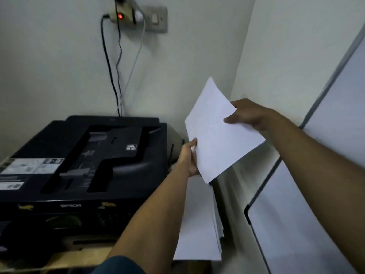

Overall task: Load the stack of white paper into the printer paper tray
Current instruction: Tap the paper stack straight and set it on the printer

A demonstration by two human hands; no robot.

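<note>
Both hands are holding a thin sheaf of plain white office paper [219, 135] up in the air, to the right of the black desktop printer [85, 159] and well clear of it. The left hand [188, 159] is gripping the sheaf's lower left edge, its fingers tucked behind the sheets, while the right hand [250, 115] is pinching the upper right edge with the thumb lying across the front face. The far corner is curling away from the camera, which suggests the bundle is light and floppy rather than stiff, so it is likely sagging wherever nothing supports it. Holding two opposite edges, as now, looks the sensible way to keep the sheets squared; loose sheets would probably slide and fan apart under a one-sided grip. A larger, slightly fanned pile of white sheets [199, 224] is lying below the hands (whether it rests on a shelf or a box cannot be told). Which opening is the printer's tray is unclear in the dim light.
</note>
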